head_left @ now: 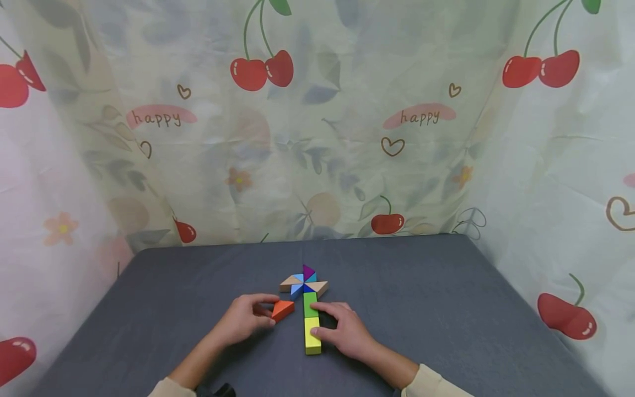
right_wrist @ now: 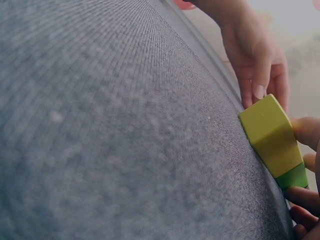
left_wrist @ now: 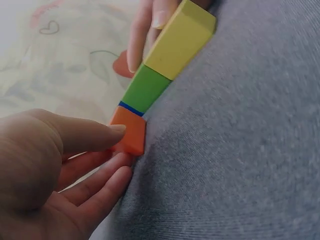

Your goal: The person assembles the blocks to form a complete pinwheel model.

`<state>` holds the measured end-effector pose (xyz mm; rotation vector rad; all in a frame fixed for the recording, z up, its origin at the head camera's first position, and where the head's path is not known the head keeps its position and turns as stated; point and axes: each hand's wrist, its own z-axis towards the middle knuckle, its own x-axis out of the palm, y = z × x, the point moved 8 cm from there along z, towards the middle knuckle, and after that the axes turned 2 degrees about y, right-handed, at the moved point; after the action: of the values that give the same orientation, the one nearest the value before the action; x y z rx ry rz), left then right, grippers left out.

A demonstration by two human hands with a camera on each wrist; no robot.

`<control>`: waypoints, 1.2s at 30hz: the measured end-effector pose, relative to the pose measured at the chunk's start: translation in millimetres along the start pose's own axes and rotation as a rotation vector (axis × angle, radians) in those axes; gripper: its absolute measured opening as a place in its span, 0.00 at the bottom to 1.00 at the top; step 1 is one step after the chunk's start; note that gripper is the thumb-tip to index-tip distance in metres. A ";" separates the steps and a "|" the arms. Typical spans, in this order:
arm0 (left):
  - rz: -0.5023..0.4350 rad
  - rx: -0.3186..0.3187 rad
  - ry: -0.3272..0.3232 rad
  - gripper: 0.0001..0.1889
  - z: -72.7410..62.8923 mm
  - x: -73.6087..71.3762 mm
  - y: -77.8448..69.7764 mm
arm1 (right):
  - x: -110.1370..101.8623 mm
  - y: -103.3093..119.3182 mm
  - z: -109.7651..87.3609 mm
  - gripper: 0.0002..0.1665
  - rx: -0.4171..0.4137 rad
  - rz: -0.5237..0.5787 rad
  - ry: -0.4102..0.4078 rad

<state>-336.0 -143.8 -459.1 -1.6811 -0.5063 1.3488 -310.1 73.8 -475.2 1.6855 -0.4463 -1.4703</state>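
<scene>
My left hand (head_left: 243, 318) pinches an orange triangular block (head_left: 283, 310) between thumb and fingers, low over the cloth. Just right of it, a green block (head_left: 310, 305) and a yellow block (head_left: 312, 335) lie end to end in a straight column. My right hand (head_left: 349, 332) rests against that column from the right, index fingertip at the green block and thumb at the yellow one. Above the column sits a pinwheel of triangular pieces, with a purple triangle (head_left: 308, 272), blue ones such as the dark blue triangle (head_left: 308, 288), and wood-coloured blocks (head_left: 319, 287) at its sides.
Dark grey cloth (head_left: 421, 298) covers the tabletop. A pale curtain (head_left: 317, 165) printed with cherries hangs behind the table and along both sides. Near the front edge, a small black object (head_left: 225, 390) shows beside the left sleeve (head_left: 171, 387).
</scene>
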 end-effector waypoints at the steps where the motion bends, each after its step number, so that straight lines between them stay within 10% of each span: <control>1: -0.007 -0.004 0.004 0.24 -0.4 0.4 -0.1 | 0.1 -0.1 0.1 0.30 0.002 0.001 0.001; 25: 0.005 -0.070 -0.166 0.24 -0.2 22.7 -15.7 | -1.7 1.9 -0.1 0.31 -0.006 0.004 0.005; 36: 0.176 0.036 -0.225 0.21 2.0 26.4 -27.5 | -1.0 0.7 0.0 0.31 -0.006 -0.003 0.004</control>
<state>-323.6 -108.7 -450.9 -1.5828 -0.4669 1.6775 -310.2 74.1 -474.1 1.6840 -0.4372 -1.4690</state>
